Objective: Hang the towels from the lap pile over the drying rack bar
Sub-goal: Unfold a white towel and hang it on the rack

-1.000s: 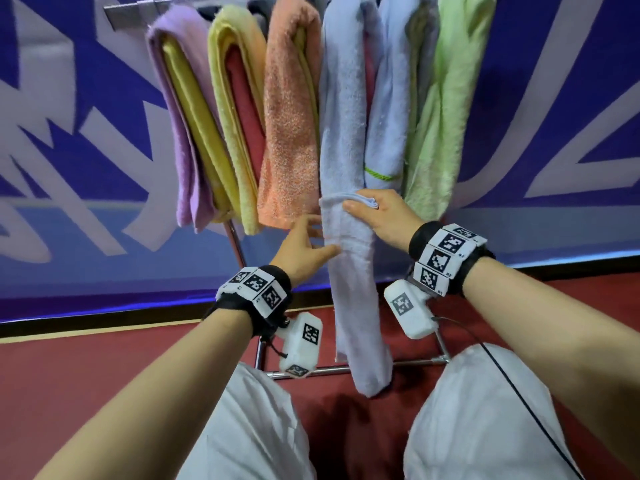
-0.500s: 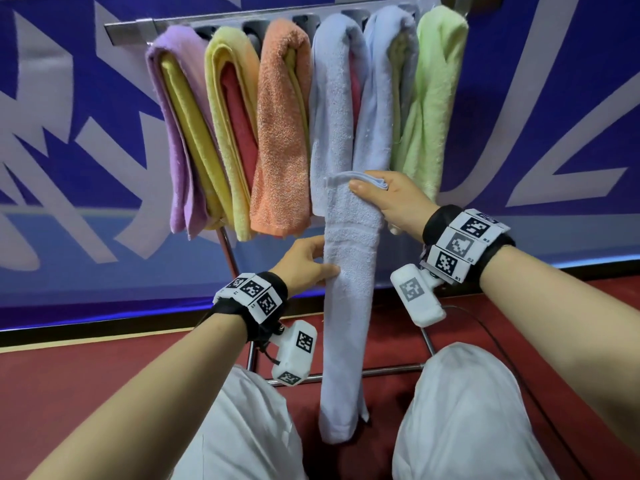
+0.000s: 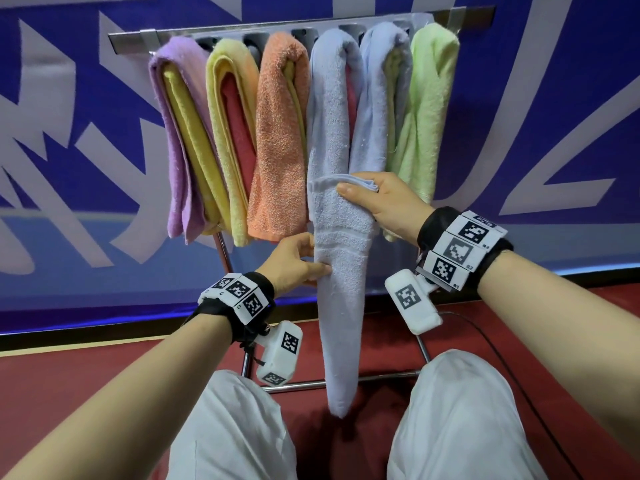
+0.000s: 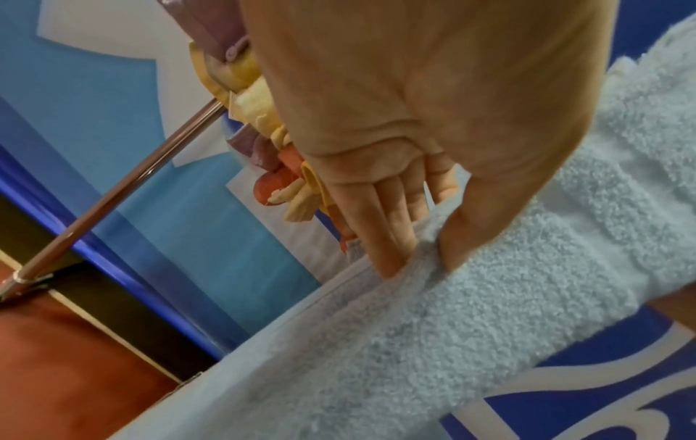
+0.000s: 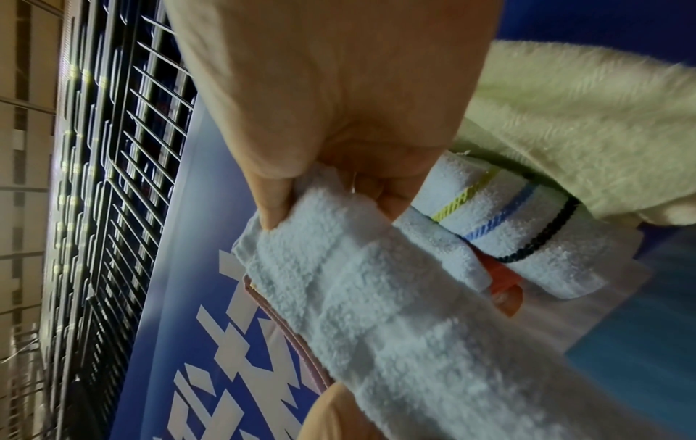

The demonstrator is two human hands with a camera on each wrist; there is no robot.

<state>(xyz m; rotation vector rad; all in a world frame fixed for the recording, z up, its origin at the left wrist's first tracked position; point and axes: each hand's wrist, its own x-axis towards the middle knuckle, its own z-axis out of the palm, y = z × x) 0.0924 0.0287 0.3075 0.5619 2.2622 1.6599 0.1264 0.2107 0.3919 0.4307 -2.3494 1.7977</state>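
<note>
Six towel bundles are hanging over the drying rack bar (image 3: 138, 38), each draped side by side: one purple towel (image 3: 173, 140) nearest the bar's left end, then one yellow towel (image 3: 225, 133), one orange towel (image 3: 280, 133), two pale blue towels, and one green towel (image 3: 429, 109) nearest the bar's right end. Several are showing a second towel tucked inside the fold. One long pale blue towel (image 3: 341, 306) is hanging below the bar, in front of the two blue ones, its lower end dangling between the person's two knees. The right hand (image 3: 384, 202) is gripping this towel's folded upper end, thumb in front and fingers curled behind. The left hand (image 3: 294, 265), lower down from the bar, is pinching the towel's left edge between thumb and fingers (image 4: 388, 238). Two wrist bands with printed markers are sitting on the forearms.
</note>
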